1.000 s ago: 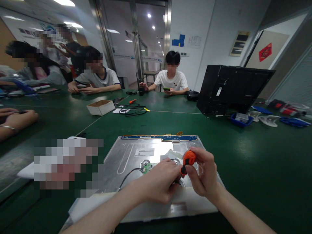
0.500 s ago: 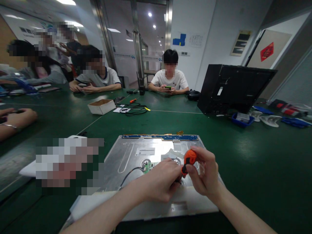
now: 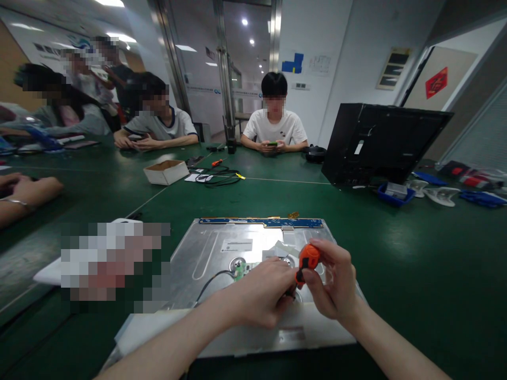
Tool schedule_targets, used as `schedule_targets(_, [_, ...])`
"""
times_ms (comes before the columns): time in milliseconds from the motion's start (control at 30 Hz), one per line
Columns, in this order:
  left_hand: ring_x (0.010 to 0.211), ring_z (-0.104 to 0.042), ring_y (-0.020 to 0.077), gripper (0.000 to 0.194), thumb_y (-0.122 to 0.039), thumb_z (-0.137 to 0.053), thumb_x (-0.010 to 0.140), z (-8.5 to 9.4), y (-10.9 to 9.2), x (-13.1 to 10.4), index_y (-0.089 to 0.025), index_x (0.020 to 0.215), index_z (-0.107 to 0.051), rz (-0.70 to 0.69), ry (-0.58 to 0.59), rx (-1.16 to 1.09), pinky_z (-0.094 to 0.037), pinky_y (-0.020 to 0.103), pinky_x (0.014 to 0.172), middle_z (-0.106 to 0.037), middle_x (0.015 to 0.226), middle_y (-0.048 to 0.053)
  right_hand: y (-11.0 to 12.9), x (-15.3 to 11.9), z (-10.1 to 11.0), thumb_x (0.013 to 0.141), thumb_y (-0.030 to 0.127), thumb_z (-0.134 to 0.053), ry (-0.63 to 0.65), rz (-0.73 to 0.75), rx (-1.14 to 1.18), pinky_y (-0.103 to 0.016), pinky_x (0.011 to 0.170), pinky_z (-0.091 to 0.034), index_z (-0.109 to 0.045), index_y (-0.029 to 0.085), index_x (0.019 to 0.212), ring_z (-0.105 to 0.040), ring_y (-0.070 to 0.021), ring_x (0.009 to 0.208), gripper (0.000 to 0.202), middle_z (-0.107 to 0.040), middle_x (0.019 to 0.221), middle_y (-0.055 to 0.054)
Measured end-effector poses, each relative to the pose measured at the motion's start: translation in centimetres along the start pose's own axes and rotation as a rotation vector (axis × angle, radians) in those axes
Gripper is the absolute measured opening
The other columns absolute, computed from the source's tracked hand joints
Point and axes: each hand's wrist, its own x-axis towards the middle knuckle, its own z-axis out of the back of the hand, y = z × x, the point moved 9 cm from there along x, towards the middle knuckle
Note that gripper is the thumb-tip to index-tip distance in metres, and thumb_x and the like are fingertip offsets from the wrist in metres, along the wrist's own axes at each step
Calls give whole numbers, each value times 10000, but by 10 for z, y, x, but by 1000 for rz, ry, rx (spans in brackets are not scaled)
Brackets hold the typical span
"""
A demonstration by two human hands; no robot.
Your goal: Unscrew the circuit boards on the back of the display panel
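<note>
A silver metal panel [image 3: 233, 247] lies on the green table, with a blue circuit strip [image 3: 253, 223] along its far edge and a small green board [image 3: 240, 271] near its middle. My right hand [image 3: 336, 279] is closed on an orange and black screwdriver [image 3: 309, 257], pinching its handle between thumb and fingers above the panel. My left hand [image 3: 265, 290] rests over the panel beside the screwdriver's lower end, its fingers curled down; what they hold is hidden. A black cable [image 3: 209, 282] runs from the green board toward the near left.
An open cardboard box [image 3: 166, 173] and coiled black cables [image 3: 217, 177] sit beyond the panel. A black monitor-like casing [image 3: 384, 145] and a blue tray [image 3: 395, 194] stand at the right. Other people sit around the table; a co-worker's hands [image 3: 34, 192] are at the left.
The camera view has shifted very slightly. Both hands and the screwdriver hold nearly the same place over the panel.
</note>
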Motion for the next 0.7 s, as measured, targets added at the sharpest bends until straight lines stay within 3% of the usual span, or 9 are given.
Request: schedule_targets(700, [825, -617, 236, 231, -108, -627, 728, 2, -2, 1, -199, 884, -483, 7, 38, 24, -500, 349, 721, -653, 937, 68, 2, 1, 0, 970, 178, -495, 2, 28, 15, -253, 514, -544, -416, 186, 1418, -594, -140, 633, 455, -609, 913, -52])
